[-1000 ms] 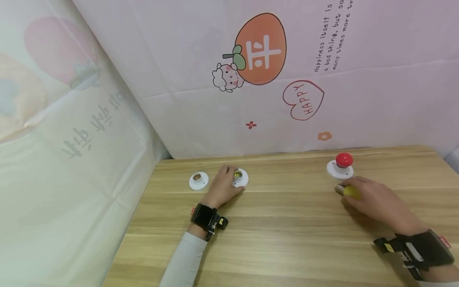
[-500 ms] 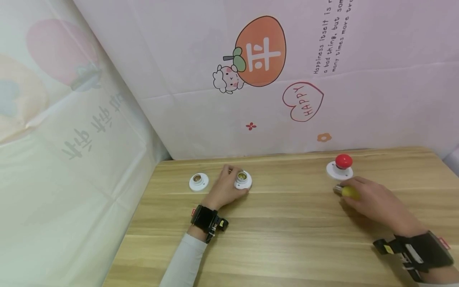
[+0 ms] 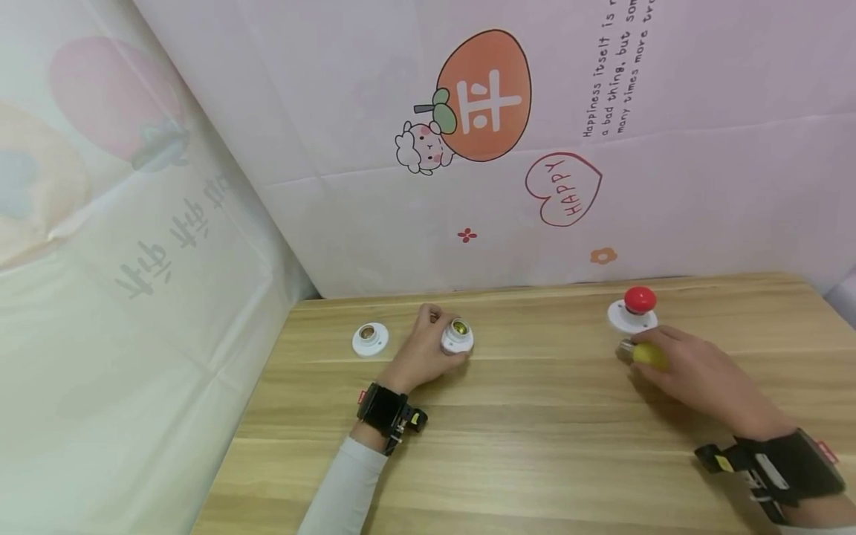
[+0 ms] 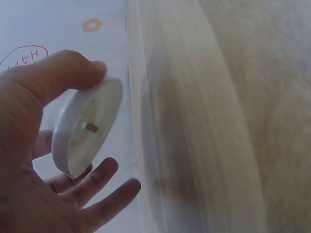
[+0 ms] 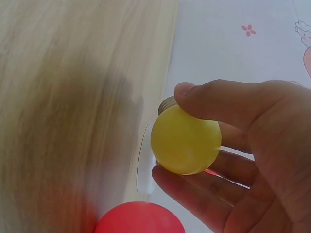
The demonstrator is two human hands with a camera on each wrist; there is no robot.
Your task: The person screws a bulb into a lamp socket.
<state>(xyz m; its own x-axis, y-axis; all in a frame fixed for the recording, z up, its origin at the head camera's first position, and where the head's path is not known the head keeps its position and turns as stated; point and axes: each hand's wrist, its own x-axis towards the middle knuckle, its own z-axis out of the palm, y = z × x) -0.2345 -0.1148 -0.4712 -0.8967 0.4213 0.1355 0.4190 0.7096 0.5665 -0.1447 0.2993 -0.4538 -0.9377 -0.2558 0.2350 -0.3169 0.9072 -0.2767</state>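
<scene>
Head view: tabletop [image 3: 535, 446] across bottom, smooth wood grain, faint sheen. Lamp holder [image 3: 457, 344] near centre, smooth white plastic; shell [image 3: 460, 327] inside shiny brass-coloured metal. Second holder [image 3: 370, 342] left of it, white plastic. Yellow bulb [image 3: 649, 356] at right, smooth; threaded base [image 3: 626, 348] silvery metal. Red bulb [image 3: 640, 299] at right, glossy. Backdrop [image 3: 361, 230] up top, matt creased cloth.

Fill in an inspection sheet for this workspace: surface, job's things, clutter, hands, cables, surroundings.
Surface: light wood-grain table, bearing a white round bulbless socket at left and a red round bulb standing in another white round socket at right.
Job's things: yellow round metal-based bulb, held; white round lifted socket, no bulb in it.
Clutter: nothing seen.
Hands: left hand grips the lifted socket; right hand holds the yellow bulb.
Cables: nothing seen.
Surroundings: printed pinkish-white cloth behind the table.
</scene>
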